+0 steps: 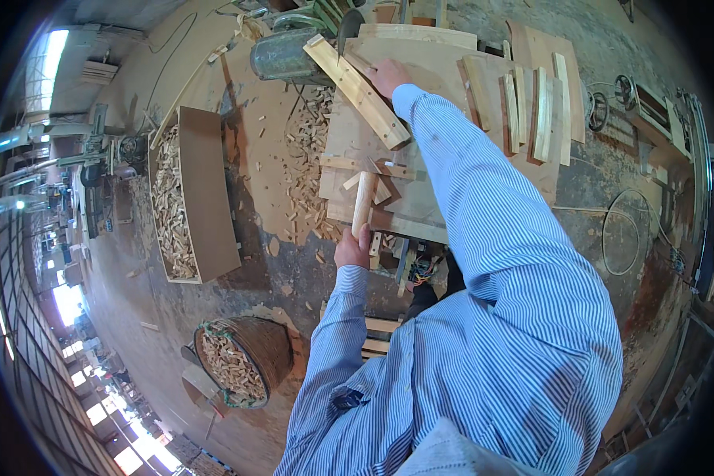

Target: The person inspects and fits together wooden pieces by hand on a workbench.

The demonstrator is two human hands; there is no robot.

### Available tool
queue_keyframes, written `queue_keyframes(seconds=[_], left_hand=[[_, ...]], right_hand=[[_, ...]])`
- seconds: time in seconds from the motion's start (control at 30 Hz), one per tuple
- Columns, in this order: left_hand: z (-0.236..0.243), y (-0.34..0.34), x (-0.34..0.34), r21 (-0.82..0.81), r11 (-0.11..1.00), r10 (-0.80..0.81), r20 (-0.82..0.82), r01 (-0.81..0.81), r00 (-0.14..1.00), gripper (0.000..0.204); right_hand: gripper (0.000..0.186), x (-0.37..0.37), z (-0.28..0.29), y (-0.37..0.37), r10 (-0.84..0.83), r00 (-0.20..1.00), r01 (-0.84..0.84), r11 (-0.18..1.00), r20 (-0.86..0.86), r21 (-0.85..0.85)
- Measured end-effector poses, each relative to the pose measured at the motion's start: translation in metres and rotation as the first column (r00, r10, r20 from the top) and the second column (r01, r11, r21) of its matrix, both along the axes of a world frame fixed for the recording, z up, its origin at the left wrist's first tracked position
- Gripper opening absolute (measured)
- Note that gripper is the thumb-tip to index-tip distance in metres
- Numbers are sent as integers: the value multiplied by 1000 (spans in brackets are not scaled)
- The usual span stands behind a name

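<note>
A pale, slightly curved wooden piece (363, 205) is gripped near its near end by my left hand (352, 248), its far end over the table's left part. Farther off, my right hand (390, 78) reaches across the worktable (436, 198). Its fingers are bent around the end of a narrow brownish wooden strip (358, 62), partly hidden. Directly left of that hand lies a thick wooden beam (357, 93), set at a slant. The strip's far end points toward a dark round saw blade (350, 30). Small wood pieces (381, 190) lie beyond my left hand.
Several curved wooden pieces (541, 115) rest on the table's right side. A grey motor housing (285, 57) stands at the far left of the table. Wood offcuts fill a long box (210, 190) and a round basket (282, 349), and litter the floor (305, 166).
</note>
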State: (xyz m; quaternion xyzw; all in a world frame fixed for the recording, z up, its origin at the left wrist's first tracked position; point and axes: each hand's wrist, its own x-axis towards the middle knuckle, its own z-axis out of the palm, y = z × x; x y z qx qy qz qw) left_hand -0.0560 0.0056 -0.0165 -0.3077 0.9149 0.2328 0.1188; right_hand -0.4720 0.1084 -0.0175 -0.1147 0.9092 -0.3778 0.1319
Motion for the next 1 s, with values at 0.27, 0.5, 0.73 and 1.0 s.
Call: queue_keyframes(seconds=[0.27, 0.5, 0.73, 1.0], left_hand=[[-11, -11, 44, 6, 999, -38, -86, 39, 996, 62], [-8, -17, 88, 31, 999, -22, 9, 22, 1000, 59], [-4, -19, 109, 37, 999, -11, 25, 10, 1000, 58], [-2, -20, 103, 58, 998, -5, 107, -1, 994, 63]], right_hand=[[37, 76, -6, 31, -46, 960, 22, 996, -275, -88], [25, 110, -1, -12, -123, 975, 113, 991, -187, -66], [28, 96, -4, -49, -106, 993, 102, 993, -59, -60], [28, 76, 1, -60, -104, 994, 102, 992, -36, -73]])
